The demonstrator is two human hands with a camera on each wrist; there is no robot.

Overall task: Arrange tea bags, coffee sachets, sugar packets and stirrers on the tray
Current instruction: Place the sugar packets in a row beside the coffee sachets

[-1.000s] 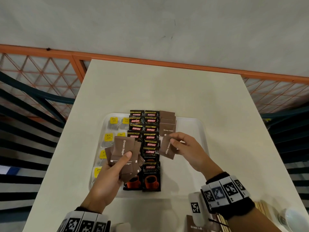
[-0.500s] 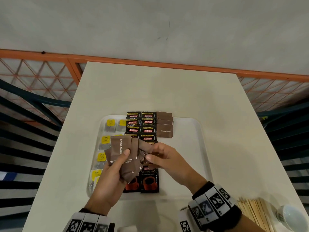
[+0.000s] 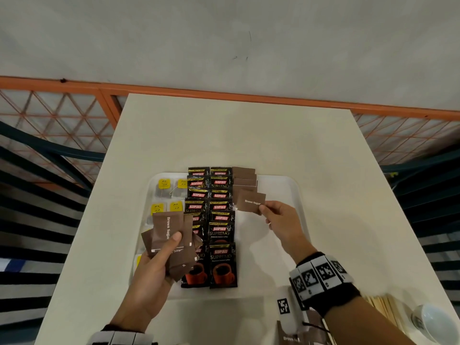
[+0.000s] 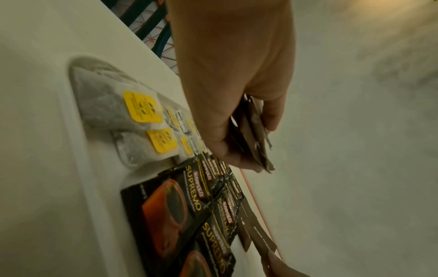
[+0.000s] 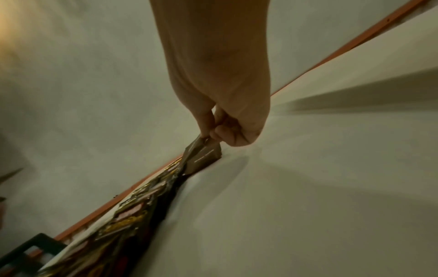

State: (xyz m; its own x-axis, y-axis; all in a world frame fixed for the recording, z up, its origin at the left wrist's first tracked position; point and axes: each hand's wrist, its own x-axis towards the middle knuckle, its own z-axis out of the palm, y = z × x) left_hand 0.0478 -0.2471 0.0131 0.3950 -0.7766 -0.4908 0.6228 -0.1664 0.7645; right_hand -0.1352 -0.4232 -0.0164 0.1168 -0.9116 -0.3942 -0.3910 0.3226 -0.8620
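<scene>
Over white tray [image 3: 278, 190]: right hand [image 3: 281, 220] pinching one sugar packet [image 3: 251, 201], left hand [image 3: 154, 267] gripping fanned sugar packets [image 3: 169, 235].

Sugar packet [image 3: 251, 203] in right hand [image 3: 283, 221]

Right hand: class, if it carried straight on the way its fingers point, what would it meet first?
The right hand pinches a sugar packet and points toward the coffee sachets. Those would likely come first, just past the laid sugar packets; height above the tray is unclear.
</scene>
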